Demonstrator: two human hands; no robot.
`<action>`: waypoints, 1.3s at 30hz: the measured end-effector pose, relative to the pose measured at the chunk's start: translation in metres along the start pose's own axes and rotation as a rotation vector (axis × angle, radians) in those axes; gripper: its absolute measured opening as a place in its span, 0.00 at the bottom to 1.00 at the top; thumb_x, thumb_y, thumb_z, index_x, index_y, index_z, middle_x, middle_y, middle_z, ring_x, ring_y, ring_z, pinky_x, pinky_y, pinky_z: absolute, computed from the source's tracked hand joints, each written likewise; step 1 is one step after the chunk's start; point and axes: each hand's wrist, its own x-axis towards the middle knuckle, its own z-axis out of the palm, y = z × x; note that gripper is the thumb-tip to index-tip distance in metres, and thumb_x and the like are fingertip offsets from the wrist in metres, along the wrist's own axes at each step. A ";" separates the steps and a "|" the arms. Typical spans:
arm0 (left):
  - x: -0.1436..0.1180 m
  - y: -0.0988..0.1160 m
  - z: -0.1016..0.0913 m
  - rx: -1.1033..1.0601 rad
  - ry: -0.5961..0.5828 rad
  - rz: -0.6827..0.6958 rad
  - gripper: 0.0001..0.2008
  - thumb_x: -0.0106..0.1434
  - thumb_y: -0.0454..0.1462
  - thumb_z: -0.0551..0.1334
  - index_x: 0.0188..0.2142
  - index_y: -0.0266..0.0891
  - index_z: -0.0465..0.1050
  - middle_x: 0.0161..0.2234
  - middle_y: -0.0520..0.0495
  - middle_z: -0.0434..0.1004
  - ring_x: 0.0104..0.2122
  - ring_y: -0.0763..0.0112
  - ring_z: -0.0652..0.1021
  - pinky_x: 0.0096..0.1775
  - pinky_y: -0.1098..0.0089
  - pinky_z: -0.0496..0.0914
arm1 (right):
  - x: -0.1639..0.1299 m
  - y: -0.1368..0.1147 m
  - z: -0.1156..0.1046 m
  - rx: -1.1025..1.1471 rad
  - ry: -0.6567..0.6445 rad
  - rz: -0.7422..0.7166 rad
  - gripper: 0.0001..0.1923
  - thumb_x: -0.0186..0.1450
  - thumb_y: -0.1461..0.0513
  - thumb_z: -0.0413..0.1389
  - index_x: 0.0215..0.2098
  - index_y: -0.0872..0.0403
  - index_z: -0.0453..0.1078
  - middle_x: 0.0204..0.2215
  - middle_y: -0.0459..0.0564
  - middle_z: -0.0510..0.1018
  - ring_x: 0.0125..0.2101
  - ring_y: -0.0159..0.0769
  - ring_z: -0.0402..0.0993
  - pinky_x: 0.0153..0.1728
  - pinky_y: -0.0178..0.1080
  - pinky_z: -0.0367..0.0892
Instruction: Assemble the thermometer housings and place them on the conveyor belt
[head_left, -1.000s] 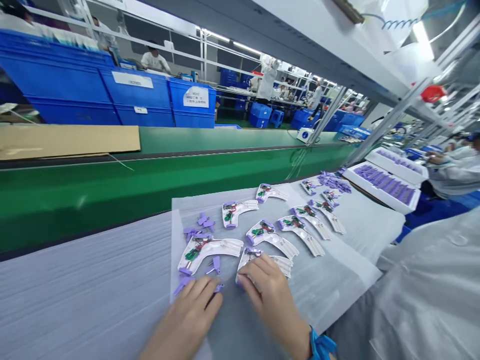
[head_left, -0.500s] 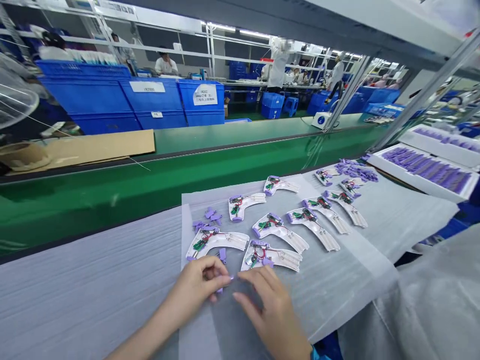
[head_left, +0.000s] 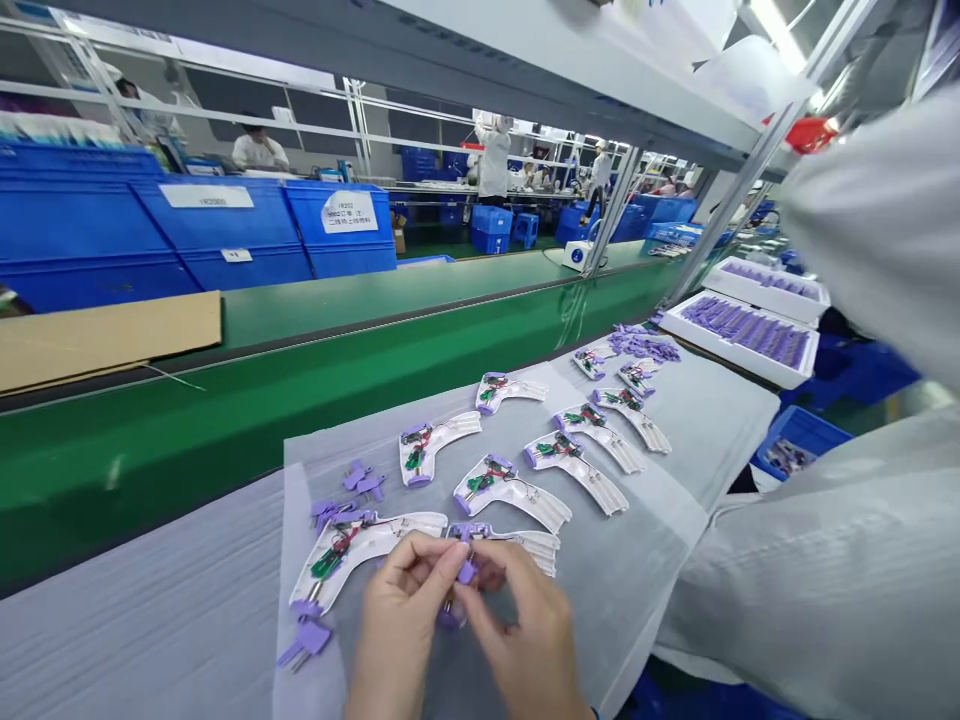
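My left hand point(head_left: 405, 610) and my right hand point(head_left: 521, 615) meet at the front of the work surface. Both are closed, thumbs and fingertips pinching a small purple plastic part point(head_left: 466, 571) between them. Right behind my fingers lies a white gun-shaped housing half point(head_left: 536, 545) with a purple end, partly hidden by my hands. Left of it rests another housing half point(head_left: 375, 540) with a green board and red wires. A loose purple part with metal prongs point(head_left: 309, 640) lies beside my left hand, and several similar purple parts point(head_left: 364, 478) sit farther back.
More open housing halves point(head_left: 577, 470) lie in rows toward the back right, near a purple pile point(head_left: 645, 345) and white foam trays point(head_left: 742, 335). A green conveyor point(head_left: 262, 375) runs behind. A co-worker's white sleeve point(head_left: 825, 540) fills the right side. Blue bins point(head_left: 232, 225) stand beyond.
The view has turned right. My right hand has closed in on the small purple part at my left fingertips, and both hands are now together before the nearest housing. The co-worker's white clothing shows larger.
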 end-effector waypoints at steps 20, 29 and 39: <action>0.099 0.013 0.010 1.293 -0.511 0.475 0.12 0.64 0.34 0.58 0.47 0.43 0.73 0.35 0.49 0.73 0.41 0.62 0.75 0.39 0.67 0.68 | 0.038 0.070 -0.006 -0.375 -0.070 0.144 0.09 0.64 0.67 0.56 0.43 0.53 0.68 0.34 0.49 0.71 0.36 0.41 0.65 0.37 0.43 0.61; 0.106 0.011 0.016 1.293 -0.494 0.536 0.08 0.65 0.35 0.57 0.37 0.45 0.75 0.33 0.53 0.74 0.34 0.67 0.77 0.34 0.71 0.65 | 0.033 0.071 -0.005 -0.380 -0.065 0.172 0.07 0.66 0.65 0.53 0.43 0.54 0.67 0.35 0.51 0.71 0.36 0.41 0.65 0.36 0.42 0.62; 0.105 0.010 0.015 1.280 -0.489 0.599 0.08 0.66 0.35 0.57 0.39 0.45 0.74 0.35 0.54 0.75 0.35 0.72 0.77 0.34 0.74 0.66 | 0.035 0.071 -0.004 -0.362 -0.040 0.187 0.07 0.67 0.63 0.51 0.43 0.53 0.67 0.34 0.50 0.71 0.36 0.40 0.67 0.36 0.41 0.63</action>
